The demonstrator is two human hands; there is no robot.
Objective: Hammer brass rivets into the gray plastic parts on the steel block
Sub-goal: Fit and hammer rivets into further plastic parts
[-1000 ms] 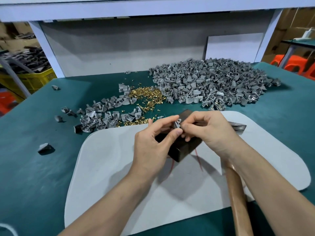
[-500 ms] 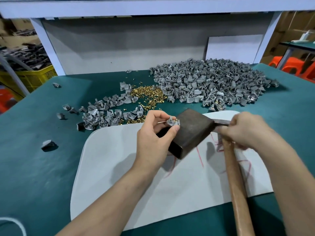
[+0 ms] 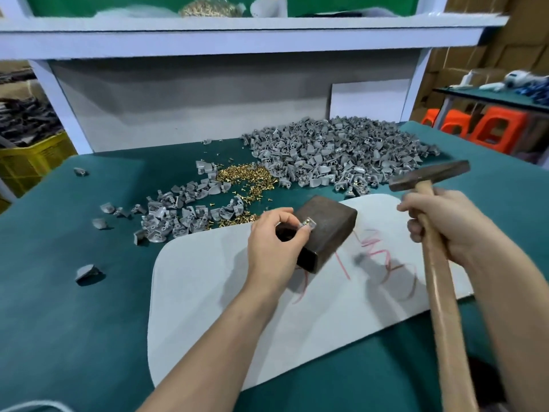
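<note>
At the workbench, my left hand (image 3: 273,242) pinches a small gray plastic part (image 3: 307,224) between thumb and fingertips and holds it on the top face of the dark steel block (image 3: 329,224), at the block's left edge. The part is too small and blurred for me to tell whether a rivet sits in it. My right hand (image 3: 439,224) is wrapped round the pale wooden handle of the hammer (image 3: 429,175), gripping it high up, just below the head. The dark metal head hangs in the air to the right of the block and well apart from it, and the handle runs down to the near right edge of the view. The block stands at the far side of a white mat (image 3: 222,307) marked with red scribbles (image 3: 383,263), and the mat lies on the green table (image 3: 74,322). Beyond the block, a loose heap of brass rivets (image 3: 246,176) lies between a large pile of gray parts (image 3: 326,156) on the far right and a smaller scatter of gray parts (image 3: 184,212) on the left. A few single gray pieces lie apart on the cloth at the left. A white shelf (image 3: 237,37) spans the top of the bench, a yellow crate (image 3: 29,162) stands off the far left edge, and orange stools (image 3: 490,129) stand off the far right.
</note>
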